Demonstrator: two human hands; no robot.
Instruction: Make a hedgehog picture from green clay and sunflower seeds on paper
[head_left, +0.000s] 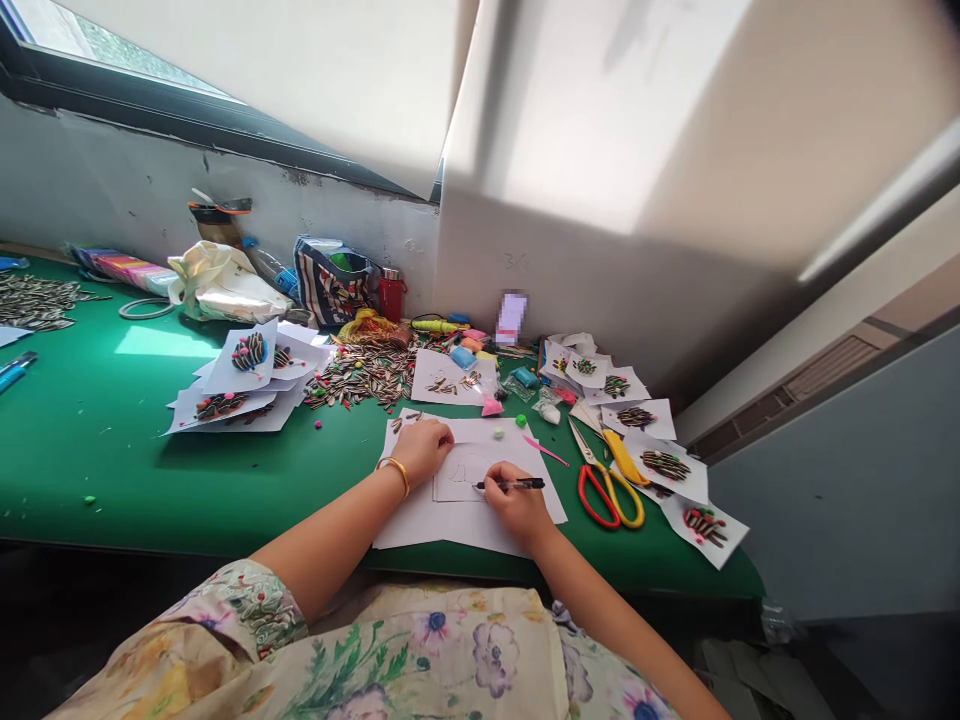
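Note:
In my right hand is a black pen, gripped near its tip, which touches a small white sheet. Faint pencil-thin lines are drawn on that sheet. It lies on larger white paper. My left hand rests on the paper at the small sheet's upper left, fingers loosely bent and holding nothing I can see. Beside its wrist, a few sunflower seeds lie on the paper. A pink tool and green clay bits are near the top right edge.
To the right lie scissors with red and yellow handles and cards bearing seed figures. More seed cards are stacked at left. Behind are a seed pile, a striped bag and a red bottle. The green table's front edge is close.

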